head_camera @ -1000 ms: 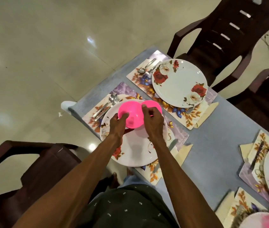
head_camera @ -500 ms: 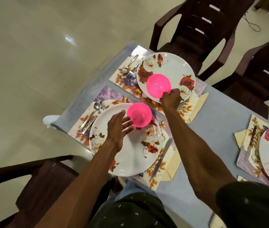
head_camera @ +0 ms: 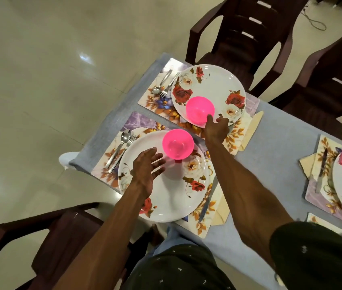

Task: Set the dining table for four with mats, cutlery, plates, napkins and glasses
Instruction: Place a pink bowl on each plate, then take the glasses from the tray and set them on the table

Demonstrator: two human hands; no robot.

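Soft indoor light glares in spots on the glossy floor, edges bend, the picture slightly blurred.

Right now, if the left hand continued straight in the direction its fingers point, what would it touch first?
Most likely the near pink bowl on the near plate: the left hand points at it with straight fingers. Its height above the plate is unclear.

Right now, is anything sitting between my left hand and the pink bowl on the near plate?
Nothing visible stands in the way. The left hand is open over the near plate, and only bare plate lies between its fingertips and the pink bowl. The spoon and fork lie off to the plate's left.
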